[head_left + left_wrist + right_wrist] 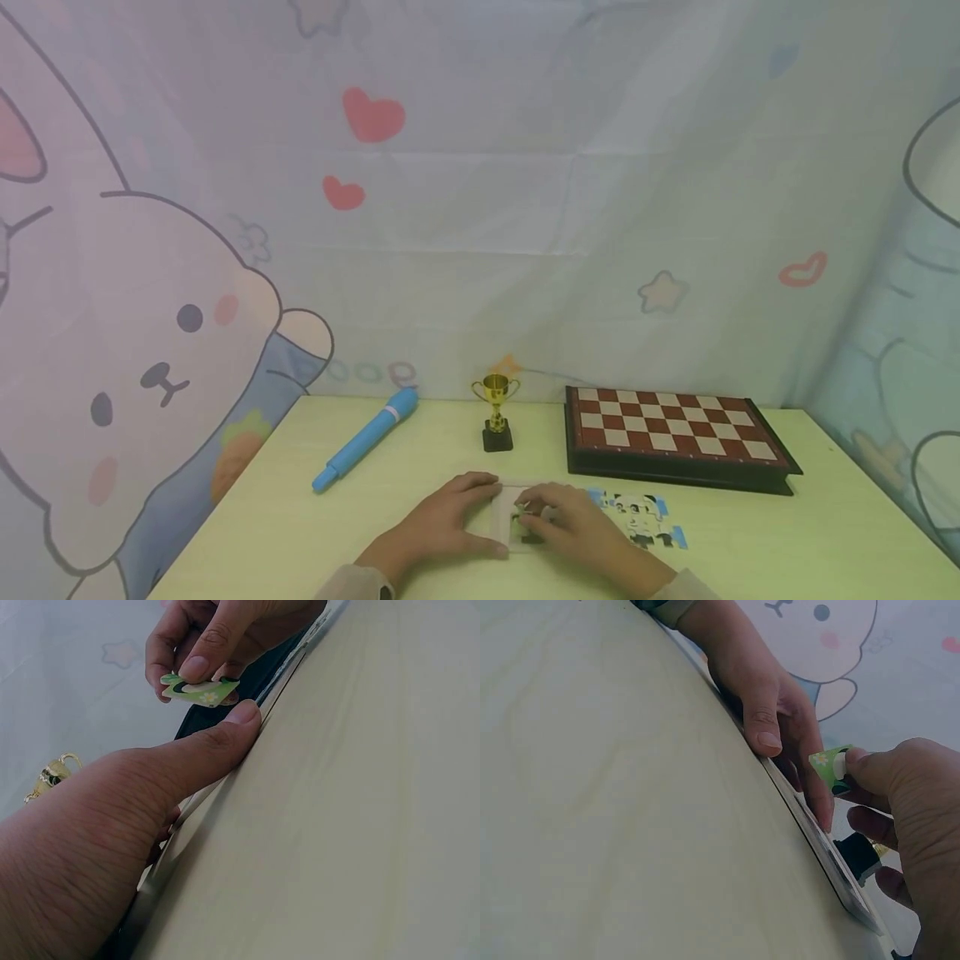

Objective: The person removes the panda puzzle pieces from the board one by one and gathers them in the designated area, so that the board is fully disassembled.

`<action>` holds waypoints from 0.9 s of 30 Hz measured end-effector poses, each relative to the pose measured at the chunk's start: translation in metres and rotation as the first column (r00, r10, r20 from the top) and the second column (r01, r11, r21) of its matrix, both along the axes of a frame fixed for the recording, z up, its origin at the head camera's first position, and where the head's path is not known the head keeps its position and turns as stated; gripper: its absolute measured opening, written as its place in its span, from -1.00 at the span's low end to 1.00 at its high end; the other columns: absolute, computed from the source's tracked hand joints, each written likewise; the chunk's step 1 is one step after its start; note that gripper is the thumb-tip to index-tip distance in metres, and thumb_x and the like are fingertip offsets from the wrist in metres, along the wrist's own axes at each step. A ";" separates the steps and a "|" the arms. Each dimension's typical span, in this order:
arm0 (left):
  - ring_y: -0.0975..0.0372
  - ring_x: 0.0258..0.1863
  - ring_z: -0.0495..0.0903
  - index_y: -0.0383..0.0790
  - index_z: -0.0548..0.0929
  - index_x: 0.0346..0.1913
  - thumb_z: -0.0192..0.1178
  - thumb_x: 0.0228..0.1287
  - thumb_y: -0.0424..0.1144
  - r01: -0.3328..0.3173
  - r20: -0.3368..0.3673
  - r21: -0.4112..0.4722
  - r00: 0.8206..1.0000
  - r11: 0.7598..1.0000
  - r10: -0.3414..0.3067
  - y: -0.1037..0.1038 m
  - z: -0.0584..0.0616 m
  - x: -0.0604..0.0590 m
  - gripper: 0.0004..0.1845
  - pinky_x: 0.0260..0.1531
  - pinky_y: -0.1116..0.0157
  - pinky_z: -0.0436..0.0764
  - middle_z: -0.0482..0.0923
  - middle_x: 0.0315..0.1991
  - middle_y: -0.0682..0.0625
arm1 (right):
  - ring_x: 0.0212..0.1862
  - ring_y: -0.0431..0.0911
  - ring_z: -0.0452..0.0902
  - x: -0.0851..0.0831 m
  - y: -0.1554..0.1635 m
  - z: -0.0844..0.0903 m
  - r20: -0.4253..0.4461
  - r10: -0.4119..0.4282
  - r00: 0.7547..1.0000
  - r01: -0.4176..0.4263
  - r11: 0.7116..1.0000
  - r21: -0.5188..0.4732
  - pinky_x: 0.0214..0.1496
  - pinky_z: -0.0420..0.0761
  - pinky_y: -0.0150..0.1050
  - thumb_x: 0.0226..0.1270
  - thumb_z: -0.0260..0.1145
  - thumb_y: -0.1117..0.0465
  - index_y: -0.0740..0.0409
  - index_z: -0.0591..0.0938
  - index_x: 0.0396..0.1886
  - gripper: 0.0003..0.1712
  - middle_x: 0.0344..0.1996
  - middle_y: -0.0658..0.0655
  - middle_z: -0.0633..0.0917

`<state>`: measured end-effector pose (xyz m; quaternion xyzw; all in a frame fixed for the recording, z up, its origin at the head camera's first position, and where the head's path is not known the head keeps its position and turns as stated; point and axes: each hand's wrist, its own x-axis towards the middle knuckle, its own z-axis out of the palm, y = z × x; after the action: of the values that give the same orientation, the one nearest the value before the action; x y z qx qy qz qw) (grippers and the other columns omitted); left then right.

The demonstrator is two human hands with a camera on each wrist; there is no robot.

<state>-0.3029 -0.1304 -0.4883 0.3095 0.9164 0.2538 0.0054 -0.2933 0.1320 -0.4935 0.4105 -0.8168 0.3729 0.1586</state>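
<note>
Right hand [570, 517] pinching puzzle piece [196, 690]

Table: pale yellow-green table [300, 517], wood grain showing.
Far left: blue pen-shaped tube [365, 439] lies slanted.
Far middle: little gold trophy [497, 423] stands upright.
Far right: chessboard [675, 437] lies flat.
Near middle: white puzzle tray [507, 500] lies flat.
Near right: loose puzzle pieces [645, 517], just beside the tray.
</note>
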 end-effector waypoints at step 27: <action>0.17 0.45 0.26 0.08 0.42 0.47 0.24 -0.03 0.57 -0.010 0.006 0.006 1.000 1.000 0.010 0.000 -0.001 0.001 0.03 0.37 -0.02 0.36 0.25 0.46 0.27 | -0.37 -0.28 0.46 0.032 0.103 -0.001 -0.001 0.077 0.997 -0.077 0.997 -0.031 -0.24 0.56 -0.48 0.29 0.46 0.26 -0.06 0.69 -0.02 -0.71 -0.33 -0.23 0.62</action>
<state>-0.3021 -0.1302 -0.4897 0.3042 0.9171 0.2577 0.0059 -0.2613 0.2345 -0.4944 0.4392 -0.7946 0.3912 0.1506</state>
